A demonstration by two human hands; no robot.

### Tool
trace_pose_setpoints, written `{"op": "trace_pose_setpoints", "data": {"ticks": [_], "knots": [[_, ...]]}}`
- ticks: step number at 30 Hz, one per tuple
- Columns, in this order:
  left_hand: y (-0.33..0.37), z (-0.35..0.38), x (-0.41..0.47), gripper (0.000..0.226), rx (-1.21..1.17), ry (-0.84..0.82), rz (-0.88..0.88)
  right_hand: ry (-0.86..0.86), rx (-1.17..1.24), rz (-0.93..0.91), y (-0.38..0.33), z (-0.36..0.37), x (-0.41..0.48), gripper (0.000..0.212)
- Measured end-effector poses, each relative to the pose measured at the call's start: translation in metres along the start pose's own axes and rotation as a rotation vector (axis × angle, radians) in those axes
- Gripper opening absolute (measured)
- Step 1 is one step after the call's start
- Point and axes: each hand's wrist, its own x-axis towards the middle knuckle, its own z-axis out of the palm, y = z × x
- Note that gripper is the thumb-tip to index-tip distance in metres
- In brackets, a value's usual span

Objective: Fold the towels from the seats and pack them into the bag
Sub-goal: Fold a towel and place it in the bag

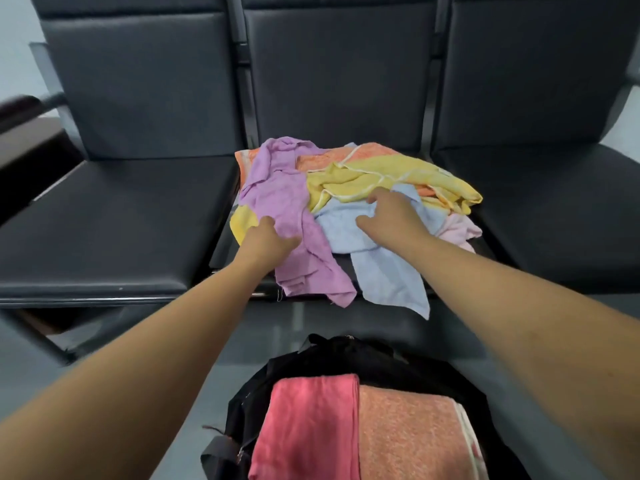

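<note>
A loose pile of towels lies on the middle black seat [228,237]: a purple towel [298,216], a light blue towel [388,271], a yellow towel [381,174], an orange towel [374,152] and a pale pink towel [457,230]. My left hand [268,237] grips the purple towel near its middle, fingers sunk into the cloth. My right hand [391,214] lies on the light blue towel with fingers curled into it. Close to me on the floor stands an open black bag [374,355] holding a folded coral-pink towel [308,424] and a folded salmon towel [408,438].
Bare black seats flank the pile, one on the left [114,223] and one on the right [554,209], with upright backrests behind. A dark wooden piece of furniture [24,133] stands at the far left. Grey floor [311,323] lies between seat and bag.
</note>
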Motion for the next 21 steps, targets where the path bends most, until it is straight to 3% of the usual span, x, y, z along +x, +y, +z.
{"op": "trace_pose_setpoints", "data": {"ticks": [2,5,7,10,14,17,21], "knots": [[-0.007,0.009,0.002,0.056,0.078,-0.014,0.042,-0.050,0.011,-0.085,-0.008,0.017,0.003,0.020],[-0.018,0.015,0.003,0.044,0.015,0.047,0.088,-0.236,-0.051,-0.073,-0.016,0.044,0.005,0.053],[-0.021,0.012,0.003,0.031,-0.084,0.059,0.069,-0.283,-0.144,-0.087,-0.017,0.059,0.003,0.054],[-0.015,0.001,0.002,0.014,-0.258,0.045,0.044,-0.254,-0.090,-0.080,-0.016,0.068,-0.001,0.037],[0.001,-0.029,-0.006,0.002,-0.373,0.125,0.045,-0.160,0.381,0.000,-0.032,0.040,-0.009,0.014],[0.022,-0.066,-0.017,0.009,-0.446,0.175,0.079,-0.032,0.630,0.072,-0.051,0.000,-0.011,0.013],[0.062,-0.129,-0.038,0.007,-0.520,0.256,0.163,0.127,0.722,-0.023,-0.084,-0.071,-0.025,0.009]]}}
